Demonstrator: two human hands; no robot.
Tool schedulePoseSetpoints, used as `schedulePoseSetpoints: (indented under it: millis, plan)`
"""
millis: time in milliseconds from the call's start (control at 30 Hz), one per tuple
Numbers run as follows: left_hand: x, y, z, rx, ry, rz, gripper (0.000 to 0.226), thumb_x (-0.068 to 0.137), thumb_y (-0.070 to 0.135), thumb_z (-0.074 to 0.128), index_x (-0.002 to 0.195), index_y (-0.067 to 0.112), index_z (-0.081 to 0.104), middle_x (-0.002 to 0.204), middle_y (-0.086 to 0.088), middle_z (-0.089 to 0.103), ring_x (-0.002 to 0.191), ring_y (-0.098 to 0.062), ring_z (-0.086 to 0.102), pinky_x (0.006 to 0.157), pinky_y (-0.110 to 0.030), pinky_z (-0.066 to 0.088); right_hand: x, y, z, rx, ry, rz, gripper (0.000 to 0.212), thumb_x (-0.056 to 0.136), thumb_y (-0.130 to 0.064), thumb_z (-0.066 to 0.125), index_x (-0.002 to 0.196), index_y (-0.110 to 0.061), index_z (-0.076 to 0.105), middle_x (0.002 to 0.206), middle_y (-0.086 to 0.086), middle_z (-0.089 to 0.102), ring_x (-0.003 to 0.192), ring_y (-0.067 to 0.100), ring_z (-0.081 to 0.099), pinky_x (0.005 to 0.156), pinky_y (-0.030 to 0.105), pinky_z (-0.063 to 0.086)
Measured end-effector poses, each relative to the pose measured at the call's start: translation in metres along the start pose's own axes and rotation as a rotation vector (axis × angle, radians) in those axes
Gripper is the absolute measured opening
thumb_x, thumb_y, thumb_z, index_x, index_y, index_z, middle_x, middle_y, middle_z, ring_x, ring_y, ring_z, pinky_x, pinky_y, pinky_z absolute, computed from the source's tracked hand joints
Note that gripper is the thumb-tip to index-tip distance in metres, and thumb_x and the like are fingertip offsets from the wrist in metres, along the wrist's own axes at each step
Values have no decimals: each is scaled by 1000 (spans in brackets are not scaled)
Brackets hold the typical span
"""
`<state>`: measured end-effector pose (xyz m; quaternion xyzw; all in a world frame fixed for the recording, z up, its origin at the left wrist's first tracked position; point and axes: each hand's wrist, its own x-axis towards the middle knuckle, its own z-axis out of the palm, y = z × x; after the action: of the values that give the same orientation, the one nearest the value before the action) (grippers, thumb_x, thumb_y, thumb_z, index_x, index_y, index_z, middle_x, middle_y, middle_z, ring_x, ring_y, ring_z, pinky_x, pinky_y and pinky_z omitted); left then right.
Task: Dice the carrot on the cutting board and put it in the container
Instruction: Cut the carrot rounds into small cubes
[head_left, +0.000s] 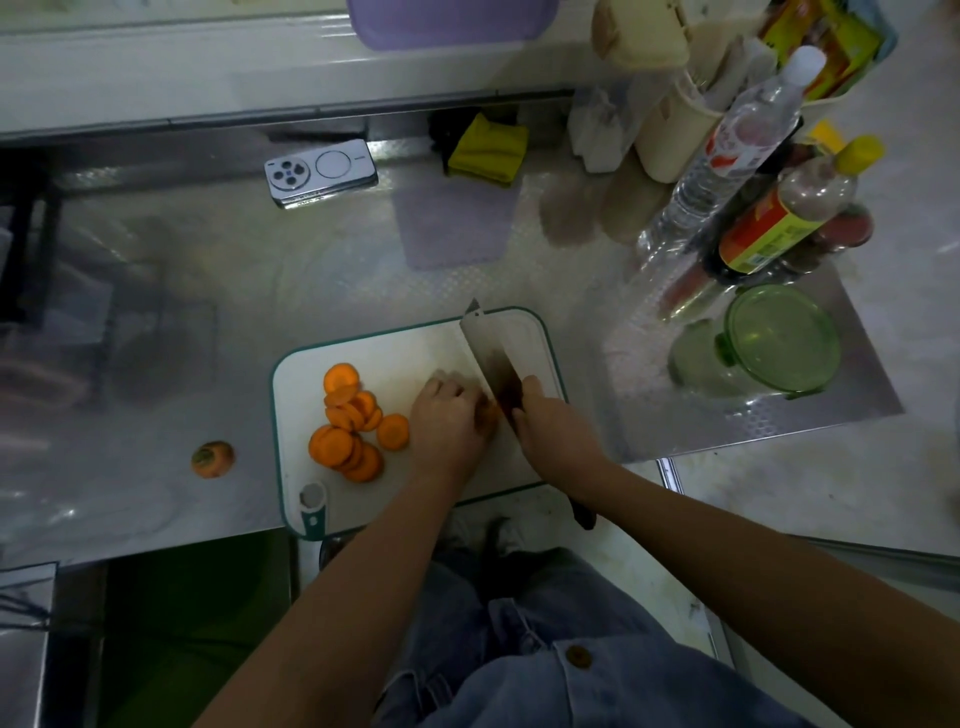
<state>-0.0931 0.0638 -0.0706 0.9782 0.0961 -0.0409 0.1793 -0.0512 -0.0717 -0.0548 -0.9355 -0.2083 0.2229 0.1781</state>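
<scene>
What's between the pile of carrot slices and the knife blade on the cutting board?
In the head view, the left hand, holding a carrot piece beside the knife.

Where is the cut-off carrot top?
In the head view, the carrot top lies on the counter, left of the board and apart from the slices.

Left grip (449, 421) curls over a carrot piece (488, 415), mostly hidden, on the white cutting board (431, 353). Right grip (550, 421) holds the knife (488, 348), blade just beside the left fingers. Carrot slices (348, 421) piled on board's left half. Carrot end (212, 459) on counter (208, 291), left of board. Green container (784, 338) well right.
</scene>
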Motion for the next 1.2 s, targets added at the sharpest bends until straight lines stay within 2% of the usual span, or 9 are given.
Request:
schedulePoseSetpoints:
  millis: [167,333,400,567,667,767,967,1100,1200]
  plan:
    - [-1,-1,-1,40,18,-16,25,58,23,84,67,7,68,68,-13,63,71,-33,58,66,-37,52,-11,2,-4,-42,-7,-51,25,100,-22,39,121,-9,37,82,8,62,68,24,61,56,32,45]
    - [1,1,2,9,12,-41,16,61,16,80,66,6,67,68,-14,64,72,-34,58,66,-36,50,-14,3,5,-93,-62,2,42,100,-22,40,137,-8,28,94,12,64,67,20,52,59,30,39]
    - [1,0,4,10,9,-59,14,64,17,77,67,7,69,69,-14,64,73,-34,57,67,-37,49,-13,3,8,-92,-58,3,45,99,-21,40,140,-9,25,93,12,65,69,22,57,60,32,43]
    - [1,-1,4,-8,51,-30,11,62,18,76,62,9,70,60,-12,59,66,-32,55,59,-32,46,-7,1,13,-81,-74,14,55,98,-17,41,147,-12,17,95,14,65,76,29,63,69,42,53]
    - [2,-1,2,21,58,-18,16,57,18,83,59,10,69,56,-10,59,62,-30,55,60,-32,49,0,-1,10,-63,-40,7,40,99,-21,40,136,-10,28,92,14,65,73,29,61,64,41,52]
    - [1,-1,1,55,53,-20,22,50,19,88,56,13,68,54,-6,60,61,-27,56,55,-26,45,0,-2,4,-27,-16,-14,28,100,-24,39,124,-10,34,86,13,64,68,28,60,60,41,51]
    - [3,1,4,57,40,-102,15,55,17,84,58,13,70,56,-6,60,67,-27,56,53,-27,41,-10,2,4,-102,-74,-40,46,100,-20,40,141,-7,25,94,15,64,75,28,61,59,32,39]
    - [2,3,3,31,15,-140,12,75,20,71,75,8,73,74,-13,65,87,-31,53,67,-34,39,-14,4,8,-109,-83,-21,47,99,-21,40,142,-10,22,93,13,64,73,27,61,61,35,47]
    - [3,4,2,35,18,-146,10,70,19,75,69,10,72,70,-11,64,82,-31,54,63,-32,38,-15,5,10,-115,-85,-5,49,100,-20,39,144,-11,20,92,12,65,69,25,59,59,34,46]
